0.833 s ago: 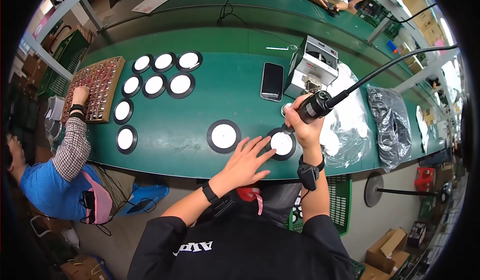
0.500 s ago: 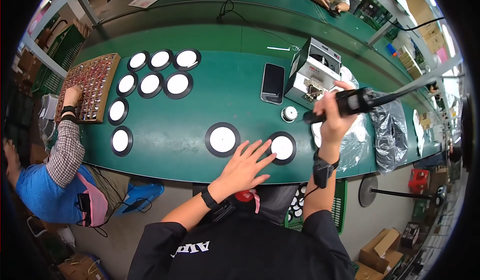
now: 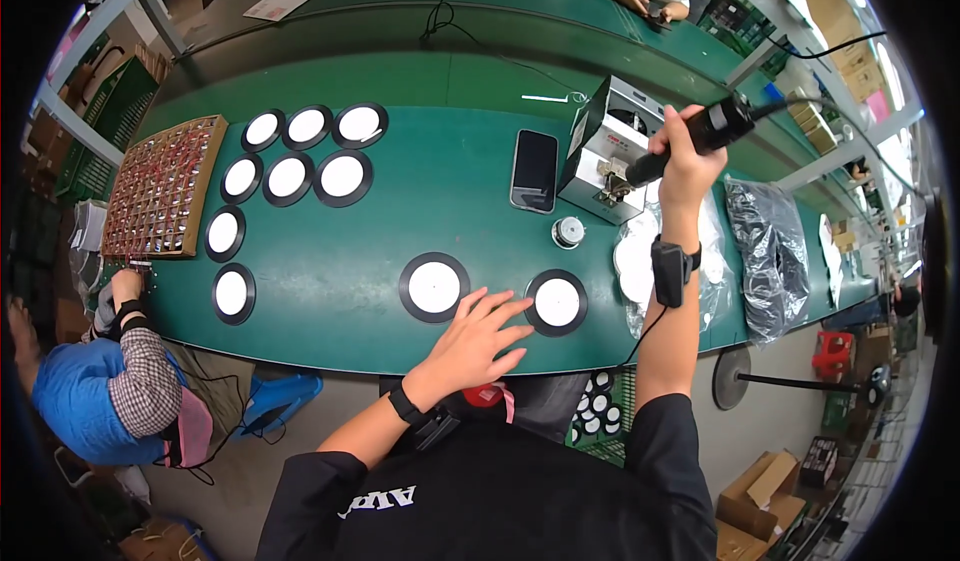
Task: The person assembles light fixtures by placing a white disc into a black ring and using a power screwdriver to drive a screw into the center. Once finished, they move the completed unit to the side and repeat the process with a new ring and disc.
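Note:
My right hand [image 3: 688, 173] is wrapped round a black corded electric screwdriver [image 3: 722, 127]. The driver's front end points at the metal outlet of a white and black screw feeder [image 3: 606, 143]; whether they touch, I cannot tell. Fingers spread, my left hand [image 3: 470, 341] lies palm down between two black-rimmed round discs with white centres. Its fingertips reach the edge of the right disc [image 3: 557, 303], while the left disc [image 3: 434, 288] is just beyond its index finger. A small round silver part [image 3: 568, 232] sits in front of the feeder.
More black-and-white discs [image 3: 287, 176] lie in rows at the left. Beside them stands a compartmented cardboard box [image 3: 165, 186] of small parts. A co-worker's hand [image 3: 126, 285] is near it. A phone [image 3: 534, 171] lies left of the feeder; plastic-wrapped items [image 3: 768, 261] lie right.
My right hand has carried the screwdriver away from me, from near the silver part to the feeder's outlet. My left hand stays nearly in place. The co-worker's hand has left the box.

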Available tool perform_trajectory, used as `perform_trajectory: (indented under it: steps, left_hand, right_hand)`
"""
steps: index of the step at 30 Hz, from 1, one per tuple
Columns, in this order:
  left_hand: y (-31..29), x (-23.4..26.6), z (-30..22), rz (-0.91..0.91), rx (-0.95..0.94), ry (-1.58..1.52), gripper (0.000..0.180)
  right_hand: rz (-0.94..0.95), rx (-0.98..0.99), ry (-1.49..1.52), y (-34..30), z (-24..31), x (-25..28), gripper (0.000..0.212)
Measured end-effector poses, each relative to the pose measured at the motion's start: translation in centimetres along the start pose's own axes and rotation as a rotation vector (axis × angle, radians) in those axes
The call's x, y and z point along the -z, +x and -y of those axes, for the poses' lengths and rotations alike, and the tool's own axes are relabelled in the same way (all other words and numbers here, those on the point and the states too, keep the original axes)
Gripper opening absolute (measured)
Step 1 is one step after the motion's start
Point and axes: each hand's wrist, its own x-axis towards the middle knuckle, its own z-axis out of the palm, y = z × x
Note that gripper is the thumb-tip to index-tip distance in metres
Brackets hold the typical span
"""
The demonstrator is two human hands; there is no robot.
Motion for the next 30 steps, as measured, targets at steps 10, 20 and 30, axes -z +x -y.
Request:
perform_trajectory:
  steps: [10, 20, 30]
  left_hand:
    - [0.1, 0.3, -0.2, 0.037, 0.025, 0.055, 0.040]
    - [0.2, 0.1, -0.4, 0.046, 0.046, 0.061, 0.052]
    - [0.2, 0.0, -0.4, 0.024, 0.015, 0.126, 0.056]
  right_hand:
    - [0.177, -0.093, 0.176, -14.2, 4.8, -0.7, 0.022]
    - [0.279, -0.147, 0.217, -17.8, 3.3, 0.4, 0.031]
    - [0.403, -0.137, 0.066, -18.0, 2.6, -0.3, 0.024]
